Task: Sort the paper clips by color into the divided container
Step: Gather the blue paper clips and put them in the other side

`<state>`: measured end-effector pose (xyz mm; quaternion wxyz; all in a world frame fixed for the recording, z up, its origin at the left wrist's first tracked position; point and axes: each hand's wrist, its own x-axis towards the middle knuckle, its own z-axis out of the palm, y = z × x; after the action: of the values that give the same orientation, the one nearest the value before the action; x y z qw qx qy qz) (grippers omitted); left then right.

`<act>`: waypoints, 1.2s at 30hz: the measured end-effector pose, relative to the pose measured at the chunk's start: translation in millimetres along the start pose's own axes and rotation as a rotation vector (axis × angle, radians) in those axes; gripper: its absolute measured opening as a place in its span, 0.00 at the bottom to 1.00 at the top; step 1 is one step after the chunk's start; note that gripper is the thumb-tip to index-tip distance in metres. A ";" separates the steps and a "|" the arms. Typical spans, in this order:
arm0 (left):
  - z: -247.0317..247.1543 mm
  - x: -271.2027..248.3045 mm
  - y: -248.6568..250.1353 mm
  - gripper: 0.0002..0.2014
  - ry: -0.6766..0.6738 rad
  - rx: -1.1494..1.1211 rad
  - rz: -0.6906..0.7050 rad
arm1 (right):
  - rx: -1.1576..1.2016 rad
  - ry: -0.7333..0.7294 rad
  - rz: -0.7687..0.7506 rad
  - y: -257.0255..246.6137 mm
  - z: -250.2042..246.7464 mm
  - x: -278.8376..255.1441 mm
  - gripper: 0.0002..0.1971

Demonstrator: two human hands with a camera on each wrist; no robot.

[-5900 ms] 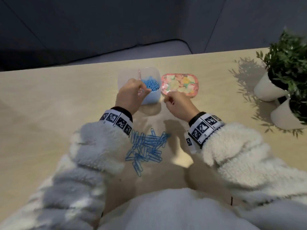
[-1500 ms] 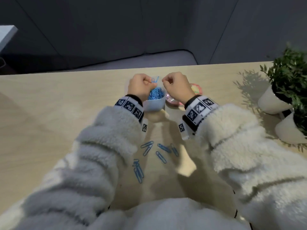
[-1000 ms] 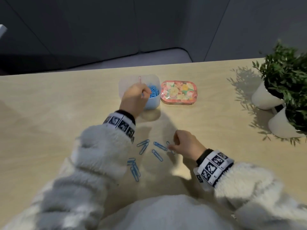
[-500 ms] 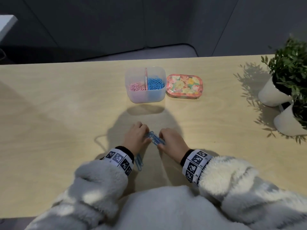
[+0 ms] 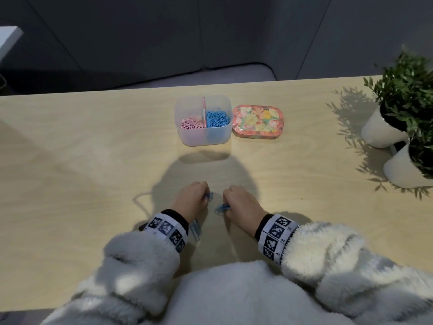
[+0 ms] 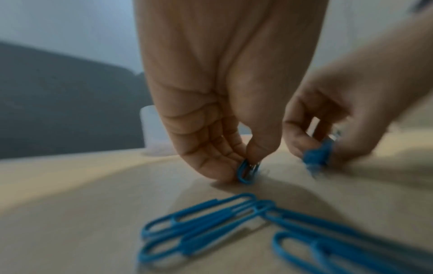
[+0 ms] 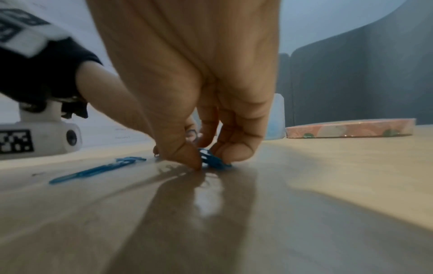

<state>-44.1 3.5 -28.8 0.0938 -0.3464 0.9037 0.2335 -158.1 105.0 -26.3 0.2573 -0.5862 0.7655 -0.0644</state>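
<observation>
On the pale wooden table point(image 5: 70, 160), the left hand point(image 5: 191, 200) was seen lowered to the surface, its thumb and fingertips point(image 6: 211, 166) pinched on a blue plastic-coated paper clip point(image 6: 247, 173) held on edge against the wood. At three o'clock of it, just apart, the right hand point(image 5: 241, 207) was curled down, thumb and fingers closed around a small bunch of blue clips point(image 7: 214, 160) touching the table. A loose cluster of blue paper clips point(image 6: 234, 228) was left lying flat at six o'clock of the left hand, beside its wrist. At twelve o'clock of both hands, well apart, the translucent square divided container point(image 5: 203, 139) was set upright, with pink paper clips point(image 5: 191, 124) in its nine o'clock compartment and a heap of blue clips point(image 5: 218, 118) in its three o'clock compartment. A flat floral-patterned tin point(image 5: 257, 121) was placed just beside the container at three o'clock, and two white potted plants point(image 5: 398, 127) were stood further out at the same side.
</observation>
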 end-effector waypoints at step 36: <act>2.2 -49.9 -50.6 0.03 0.168 -0.308 -0.253 | 0.249 -0.261 -0.064 -16.6 -4.7 14.1 0.10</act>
<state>26.9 0.7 -32.3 -0.0073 -0.4857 0.8113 0.3253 -148.5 85.9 -20.2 0.4228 -0.5773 0.6927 -0.0903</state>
